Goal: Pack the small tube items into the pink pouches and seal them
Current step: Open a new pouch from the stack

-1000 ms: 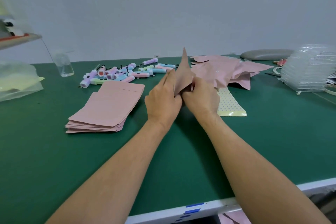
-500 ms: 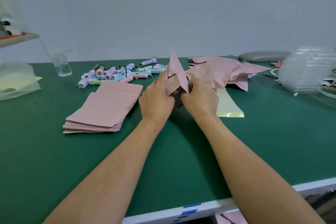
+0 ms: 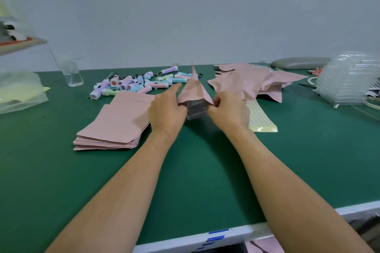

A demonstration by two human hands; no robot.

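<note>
Both hands hold one pink pouch [image 3: 193, 90] above the green table [image 3: 185, 170], its far corner pointing up. My left hand [image 3: 166, 109] grips its left edge and my right hand [image 3: 228, 111] pinches its right edge. The pouch mouth is spread toward me and shows a silvery lining. A stack of flat pink pouches [image 3: 115, 125] lies left of my hands. Several pastel tubes [image 3: 139, 84] are heaped behind it. A pile of filled pink pouches [image 3: 257, 82] lies at the back right.
A yellow dotted sticker sheet [image 3: 259, 119] lies right of my right hand. A clear bottle [image 3: 72, 74] and plastic bags [image 3: 18, 92] sit at the left. Stacked clear plastic trays [image 3: 347, 82] stand at the far right. The table's white front edge [image 3: 226, 234] carries blue tape marks.
The pouch was pressed flat between my hands. The hands have now drawn apart and pulled its mouth open toward me.
</note>
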